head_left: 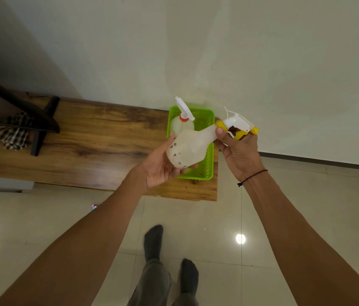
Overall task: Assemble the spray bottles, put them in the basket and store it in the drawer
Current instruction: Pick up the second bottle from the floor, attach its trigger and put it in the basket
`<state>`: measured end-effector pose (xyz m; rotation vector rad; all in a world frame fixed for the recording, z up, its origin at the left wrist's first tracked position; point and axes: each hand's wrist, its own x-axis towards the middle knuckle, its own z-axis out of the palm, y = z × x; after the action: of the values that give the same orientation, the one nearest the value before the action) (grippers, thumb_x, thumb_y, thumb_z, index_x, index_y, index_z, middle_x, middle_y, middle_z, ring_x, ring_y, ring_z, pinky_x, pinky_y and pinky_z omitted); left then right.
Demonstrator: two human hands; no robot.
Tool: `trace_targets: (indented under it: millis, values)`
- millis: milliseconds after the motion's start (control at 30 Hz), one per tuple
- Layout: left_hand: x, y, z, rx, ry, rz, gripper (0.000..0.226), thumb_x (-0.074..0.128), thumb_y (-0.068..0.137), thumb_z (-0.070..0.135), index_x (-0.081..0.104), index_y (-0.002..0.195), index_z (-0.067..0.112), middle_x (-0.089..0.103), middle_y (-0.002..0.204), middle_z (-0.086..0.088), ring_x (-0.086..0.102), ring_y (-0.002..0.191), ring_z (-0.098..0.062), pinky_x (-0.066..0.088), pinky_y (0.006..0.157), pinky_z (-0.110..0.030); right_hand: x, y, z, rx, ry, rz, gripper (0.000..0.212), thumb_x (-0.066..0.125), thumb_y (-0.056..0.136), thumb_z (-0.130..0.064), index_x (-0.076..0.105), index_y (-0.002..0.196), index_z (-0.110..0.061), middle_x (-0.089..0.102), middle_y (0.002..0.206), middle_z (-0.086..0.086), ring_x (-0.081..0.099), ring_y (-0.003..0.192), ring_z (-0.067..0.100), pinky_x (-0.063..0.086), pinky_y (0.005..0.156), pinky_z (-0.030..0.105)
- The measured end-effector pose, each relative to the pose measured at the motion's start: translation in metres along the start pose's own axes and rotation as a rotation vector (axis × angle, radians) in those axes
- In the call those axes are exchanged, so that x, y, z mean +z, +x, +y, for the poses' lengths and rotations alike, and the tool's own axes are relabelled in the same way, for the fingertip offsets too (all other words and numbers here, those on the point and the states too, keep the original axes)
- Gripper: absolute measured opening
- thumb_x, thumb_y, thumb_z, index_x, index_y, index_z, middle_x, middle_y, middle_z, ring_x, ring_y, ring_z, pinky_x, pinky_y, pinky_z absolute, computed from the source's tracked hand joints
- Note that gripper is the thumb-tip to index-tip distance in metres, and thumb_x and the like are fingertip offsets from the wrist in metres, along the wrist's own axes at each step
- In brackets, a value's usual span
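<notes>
Looking down from the head camera, 2 bare arms reach out over a wooden bench top that stands against a pale wall. The left hand cups the base of a translucent white bottle, its fingers curled under and around the bottom while the bottle lies tilted with its neck pointing to the right. The right hand pinches the yellow-and-white trigger sprayer head at the bottle's neck, thumb on the yellow collar. Whether the collar is fully screwed down I cannot tell; by my reading the step in hand is threading this head on. Both are held above a lime-green perforated basket that sits at the right end of the bench. 1 assembled bottle with a white trigger and an orange collar already stands in the basket's far end. A checked cloth lies at the left of the bench beside a dark stand. No drawer shows from here.

Risks, as I judge them: with the bottle held tilted, the collar could cross-thread and seat crooked. The soft-looking body could buckle under a hard twist or slip in the left palm. Lowering this bottle carelessly could knock over the one already in the basket, and the basket sits close to the bench's right edge, so a shove could push it off.
</notes>
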<state>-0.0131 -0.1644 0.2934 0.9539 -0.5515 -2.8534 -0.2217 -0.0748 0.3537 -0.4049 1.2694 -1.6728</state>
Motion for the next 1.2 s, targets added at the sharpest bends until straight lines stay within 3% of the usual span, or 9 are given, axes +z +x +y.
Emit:
trace_targets:
  millis: [133,233,333,500,600,667,733,900,1200]
  values:
    - [-0.004,0.004,-0.01,0.223,-0.026,0.04,0.091,0.101,0.065,0.023,0.057,0.144,0.021,0.06,0.149,-0.015,0.069,0.125,-0.037,0.066,0.088,-0.047,-0.003,0.002,-0.002,0.019,-0.019,0.02,0.026,0.069,0.088,0.01,0.07,0.105,-0.009,0.075,0.103,0.01,0.074,0.104,0.026,0.061,0.09,0.048]
    - [-0.002,0.008,-0.006,0.185,-0.078,-0.005,0.087,0.084,0.079,0.047,0.048,0.155,0.025,0.053,0.158,-0.013,0.058,0.138,-0.043,0.062,0.094,-0.057,-0.004,0.002,-0.001,0.018,-0.047,0.027,0.031,0.069,0.088,0.011,0.065,0.115,-0.002,0.073,0.107,0.014,0.072,0.106,0.029,0.059,0.095,0.052]
    - [0.005,0.01,-0.003,0.064,-0.007,0.048,0.09,0.065,0.082,0.071,0.052,0.152,0.017,0.058,0.15,-0.024,0.071,0.116,-0.042,0.068,0.079,-0.042,-0.005,0.002,-0.001,0.011,-0.045,0.019,0.031,0.067,0.088,0.012,0.065,0.114,-0.003,0.069,0.111,0.018,0.07,0.107,0.029,0.058,0.096,0.054]
    - [0.004,0.02,-0.008,0.283,0.009,0.082,0.088,0.097,0.068,0.018,0.054,0.145,0.024,0.054,0.155,-0.012,0.062,0.134,-0.041,0.062,0.091,-0.059,-0.012,0.006,-0.004,0.014,-0.043,0.062,0.023,0.065,0.091,0.012,0.066,0.107,-0.004,0.071,0.105,0.015,0.07,0.112,0.037,0.056,0.098,0.058]
    - [0.0,0.022,-0.004,0.137,0.063,-0.012,0.091,0.091,0.075,0.042,0.049,0.154,0.026,0.052,0.157,-0.015,0.059,0.137,-0.045,0.059,0.092,-0.066,-0.012,0.006,-0.007,0.01,-0.059,0.034,0.026,0.064,0.09,0.015,0.063,0.112,0.001,0.069,0.106,0.017,0.068,0.111,0.037,0.059,0.095,0.052]
    - [0.001,0.022,0.0,0.014,0.059,-0.029,0.095,0.073,0.079,0.071,0.049,0.155,0.02,0.057,0.151,-0.025,0.069,0.123,-0.045,0.066,0.082,-0.053,-0.012,0.007,-0.008,0.006,-0.05,0.006,0.027,0.063,0.09,0.016,0.062,0.114,0.002,0.066,0.111,0.02,0.065,0.112,0.037,0.06,0.094,0.05]
    - [0.001,0.023,0.001,-0.003,0.033,0.003,0.096,0.07,0.078,0.075,0.054,0.151,0.015,0.061,0.144,-0.03,0.077,0.102,-0.038,0.068,0.068,-0.036,-0.013,0.01,-0.009,0.009,-0.039,0.003,0.027,0.061,0.091,0.017,0.061,0.113,0.001,0.064,0.115,0.022,0.063,0.116,0.039,0.057,0.099,0.055]
    - [0.0,0.034,-0.008,0.214,-0.048,0.009,0.089,0.096,0.072,0.026,0.05,0.148,0.021,0.059,0.15,-0.016,0.065,0.13,-0.039,0.065,0.088,-0.048,-0.018,0.013,-0.012,0.022,-0.038,0.053,0.023,0.065,0.091,0.013,0.067,0.104,-0.006,0.077,0.097,0.004,0.073,0.104,0.027,0.058,0.096,0.056]
    - [0.005,0.049,-0.015,0.33,0.216,0.097,0.071,0.077,0.081,-0.01,0.048,0.131,0.031,0.049,0.15,-0.005,0.064,0.132,-0.037,0.065,0.088,-0.053,-0.025,0.016,-0.006,0.01,-0.059,0.088,0.033,0.068,0.088,0.013,0.061,0.118,0.001,0.067,0.107,0.016,0.069,0.105,0.033,0.063,0.086,0.05]
